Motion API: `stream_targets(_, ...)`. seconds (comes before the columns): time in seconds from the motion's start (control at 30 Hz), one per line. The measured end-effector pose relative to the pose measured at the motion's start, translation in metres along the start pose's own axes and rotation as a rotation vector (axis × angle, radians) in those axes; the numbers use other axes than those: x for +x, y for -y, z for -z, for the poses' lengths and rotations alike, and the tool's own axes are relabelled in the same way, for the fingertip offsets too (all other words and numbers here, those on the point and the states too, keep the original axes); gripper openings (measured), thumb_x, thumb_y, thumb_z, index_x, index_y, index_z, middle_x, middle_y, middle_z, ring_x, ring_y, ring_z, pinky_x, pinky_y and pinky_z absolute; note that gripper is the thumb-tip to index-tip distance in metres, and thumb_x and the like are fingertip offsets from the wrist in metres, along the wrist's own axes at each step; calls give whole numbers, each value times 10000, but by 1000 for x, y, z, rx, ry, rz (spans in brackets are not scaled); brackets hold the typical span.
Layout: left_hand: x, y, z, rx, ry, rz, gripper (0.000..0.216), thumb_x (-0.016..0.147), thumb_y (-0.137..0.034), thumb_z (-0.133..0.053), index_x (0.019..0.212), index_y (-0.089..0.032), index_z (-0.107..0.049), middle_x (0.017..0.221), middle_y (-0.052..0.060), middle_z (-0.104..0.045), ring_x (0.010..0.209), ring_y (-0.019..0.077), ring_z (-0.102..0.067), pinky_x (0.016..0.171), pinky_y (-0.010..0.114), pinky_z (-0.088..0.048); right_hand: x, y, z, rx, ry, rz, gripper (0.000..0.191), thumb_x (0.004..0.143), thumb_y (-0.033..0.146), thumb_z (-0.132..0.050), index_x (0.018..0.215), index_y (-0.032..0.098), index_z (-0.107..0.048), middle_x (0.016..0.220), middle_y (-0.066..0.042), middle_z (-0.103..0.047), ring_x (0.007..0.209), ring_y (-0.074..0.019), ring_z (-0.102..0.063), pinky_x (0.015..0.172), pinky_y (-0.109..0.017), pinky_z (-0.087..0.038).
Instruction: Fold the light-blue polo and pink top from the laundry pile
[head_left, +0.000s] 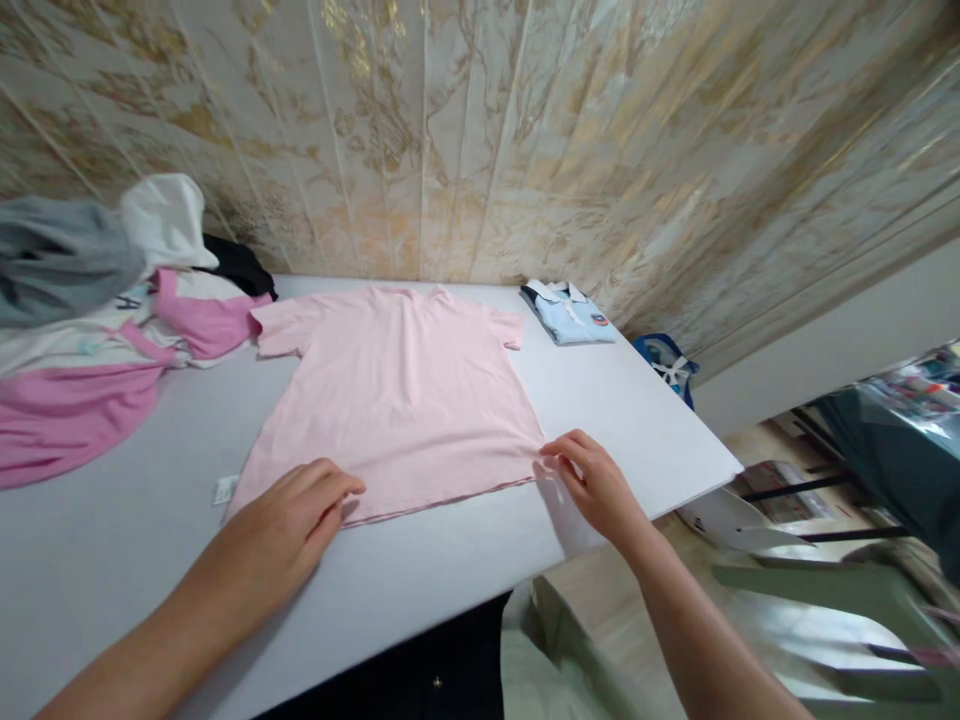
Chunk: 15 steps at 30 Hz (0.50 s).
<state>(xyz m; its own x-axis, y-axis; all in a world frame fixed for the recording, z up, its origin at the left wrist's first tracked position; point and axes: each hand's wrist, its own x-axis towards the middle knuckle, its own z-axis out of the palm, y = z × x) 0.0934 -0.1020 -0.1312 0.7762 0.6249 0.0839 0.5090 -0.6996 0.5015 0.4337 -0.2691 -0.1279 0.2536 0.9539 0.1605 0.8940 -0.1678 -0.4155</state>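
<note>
A pale pink short-sleeved T-shirt (pixel 405 390) lies spread flat on the white table (pixel 465 560), its hem toward me and its neck at the far side. My left hand (pixel 300 510) is over the lower left part of the shirt near the hem. Its fingers stretch forward, slightly bent, with the thumb apart below them. At the lower right corner of the hem, my right hand (pixel 592 480) touches the shirt's edge with its fingertips. A gap shows between that hand's thumb and fingers. Beside the shirt's left edge is a small white label (pixel 225 490).
Heaped clothes in pink and white (pixel 82 410), grey (pixel 67 260) and black (pixel 240 265) lie on the left. A folded light blue garment with a white collar (pixel 570 315) rests at the back right. Patterned curtain (pixel 420 140) hangs behind; a green chair (pixel 825 590) stands right.
</note>
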Motion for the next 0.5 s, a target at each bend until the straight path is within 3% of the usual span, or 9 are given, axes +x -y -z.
stream_targets(0.1,5,-4,-5,6,91,-12,252,902,-300,-357,905,-228,-598,908,31,-609,858,194,-591,758,296,-452,-1,-5,-2,-41,99,-39,226,806,83,-438,795,215,-620,846,-22,-589,798,-169,-544,741,-283,-389)
stream_targets(0.23,11,-5,-2,4,149,22,222,896,-237,-359,840,-215,-573,871,20,-595,803,178,-581,713,287,-434,6,-10,1,-49,29,-83,227,818,90,-427,774,217,-610,832,-20,-588,784,-168,-546,744,-291,-395)
stream_targets(0.33,22,-14,1,-9,114,-14,241,923,-250,-363,936,-209,-600,940,37,-596,877,189,-584,777,300,-436,20,2,-1,30,-16,2,266,856,105,-411,929,215,-642,911,-40,-596,832,-170,-563,775,-295,-417)
stream_targets(0.5,44,-40,-11,-5,213,-196,296,959,-260,-354,975,-211,-646,928,47,-589,857,175,-583,748,275,-449,44,33,-20,125,173,223,317,889,118,-441,1076,232,-670,973,-61,-598,878,-164,-582,773,-270,-448)
